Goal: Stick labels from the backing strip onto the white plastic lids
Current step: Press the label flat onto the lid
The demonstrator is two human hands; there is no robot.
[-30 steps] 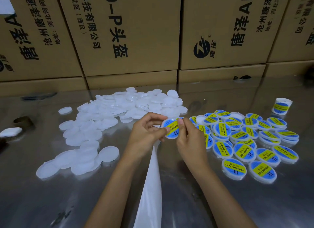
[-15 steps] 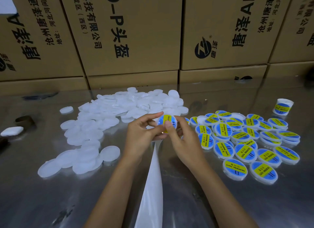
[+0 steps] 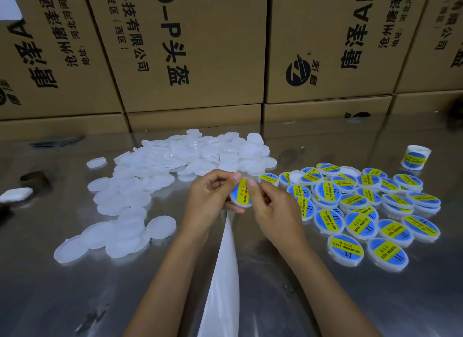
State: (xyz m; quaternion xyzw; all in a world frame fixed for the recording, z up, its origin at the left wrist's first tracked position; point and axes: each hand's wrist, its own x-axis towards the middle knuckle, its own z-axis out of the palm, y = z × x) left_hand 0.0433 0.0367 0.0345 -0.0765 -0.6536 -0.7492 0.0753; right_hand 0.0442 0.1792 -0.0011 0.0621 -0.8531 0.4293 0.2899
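Note:
My left hand (image 3: 209, 197) and my right hand (image 3: 274, 206) hold one white lid (image 3: 241, 195) between them above the middle of the table. The lid carries a blue and yellow round label, and my right thumb presses on its upper edge. A bare white backing strip (image 3: 223, 281) runs from under my hands toward the near edge. Several plain white lids (image 3: 160, 176) lie heaped at the left. Several labelled lids (image 3: 363, 211) lie at the right.
A roll of labels (image 3: 414, 158) stands at the far right. Stacked cardboard boxes (image 3: 190, 48) wall off the back of the shiny metal table (image 3: 75, 299). A brown tape ring (image 3: 33, 178) and a small white object (image 3: 15, 195) sit at the far left.
The labelled lid has turned in my hands, its yellow band now closer to upright. My right thumb has shifted onto the label's upper edge.

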